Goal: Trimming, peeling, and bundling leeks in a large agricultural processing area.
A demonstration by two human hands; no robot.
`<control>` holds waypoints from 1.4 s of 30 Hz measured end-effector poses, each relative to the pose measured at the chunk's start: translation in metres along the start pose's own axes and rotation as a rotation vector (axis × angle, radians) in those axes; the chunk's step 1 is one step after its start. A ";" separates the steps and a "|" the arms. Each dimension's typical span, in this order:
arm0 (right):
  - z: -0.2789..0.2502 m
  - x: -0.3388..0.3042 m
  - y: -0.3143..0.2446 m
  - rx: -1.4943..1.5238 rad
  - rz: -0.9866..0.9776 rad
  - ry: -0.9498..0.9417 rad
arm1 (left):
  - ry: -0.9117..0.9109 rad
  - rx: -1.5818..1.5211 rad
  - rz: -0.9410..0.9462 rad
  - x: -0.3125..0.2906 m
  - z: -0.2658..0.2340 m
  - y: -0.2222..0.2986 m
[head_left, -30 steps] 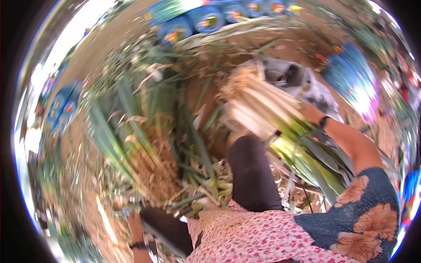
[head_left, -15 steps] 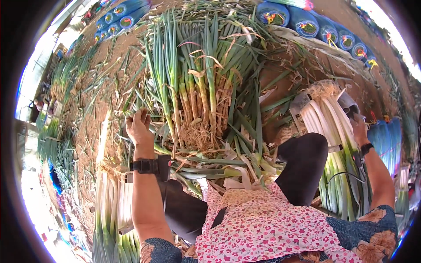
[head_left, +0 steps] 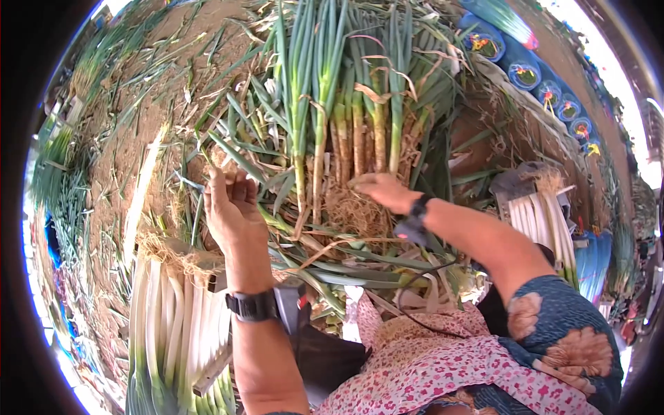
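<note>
A heap of long green onions [head_left: 356, 138] lies ahead of me, leaves pointing away and tangled brown roots [head_left: 356, 211] nearest me. My right hand [head_left: 386, 191] reaches across it, fingers stretched left over the stalk bases just above the roots; its fingertips are partly hidden. My left hand [head_left: 234, 204] is raised left of the heap with curled fingers; whether something thin is in them I cannot make out. Below it, beside my left forearm, a stack of cleaned white-stemmed onions [head_left: 162, 318] rests on a support, roots toward the far side.
A second stack of white stems [head_left: 539, 214] lies on a stand at the right. Blue-wrapped bundles [head_left: 523, 75] line the far right. Loose leaves [head_left: 360, 277] litter the ground before my knees. A dark cable [head_left: 408, 297] loops from my right wrist over the flowered apron [head_left: 443, 360].
My right hand has moved left from the right stack to the onion heap. My left hand stays raised, its fingers still curled. The view has shifted, so the heap appears farther right.
</note>
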State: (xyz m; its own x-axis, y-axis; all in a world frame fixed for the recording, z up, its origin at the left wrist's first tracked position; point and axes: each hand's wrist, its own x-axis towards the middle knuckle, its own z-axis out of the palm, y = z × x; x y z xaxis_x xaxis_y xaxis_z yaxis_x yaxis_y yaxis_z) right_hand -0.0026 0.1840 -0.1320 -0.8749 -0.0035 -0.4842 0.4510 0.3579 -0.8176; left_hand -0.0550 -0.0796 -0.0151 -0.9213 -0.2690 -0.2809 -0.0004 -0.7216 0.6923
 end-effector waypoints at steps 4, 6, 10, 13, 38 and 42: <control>0.068 0.111 0.078 0.147 0.045 0.043 | -0.050 0.010 -0.202 -0.022 0.020 -0.016; 0.093 0.146 0.090 -0.087 -0.037 0.083 | -0.104 0.077 -0.293 -0.039 0.018 -0.021; 0.126 0.165 0.062 -0.108 -0.019 0.226 | -0.171 0.124 -0.538 -0.059 0.016 -0.030; 0.117 0.173 0.037 0.042 0.275 0.397 | -0.154 0.106 -0.654 -0.066 0.024 -0.034; -0.131 0.103 0.030 0.547 0.209 0.425 | -0.341 0.210 -0.769 -0.092 0.043 -0.077; -0.067 0.073 0.033 0.229 0.010 0.672 | -0.317 0.252 -0.723 -0.082 0.040 -0.079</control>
State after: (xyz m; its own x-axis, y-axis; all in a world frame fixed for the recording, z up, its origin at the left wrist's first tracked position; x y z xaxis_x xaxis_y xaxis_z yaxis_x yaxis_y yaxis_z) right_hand -0.0634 0.2579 -0.1733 -0.7564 0.6021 -0.2555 0.4209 0.1490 -0.8948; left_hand 0.0050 0.0250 -0.0198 -0.7262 0.4268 -0.5390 -0.6872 -0.4727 0.5516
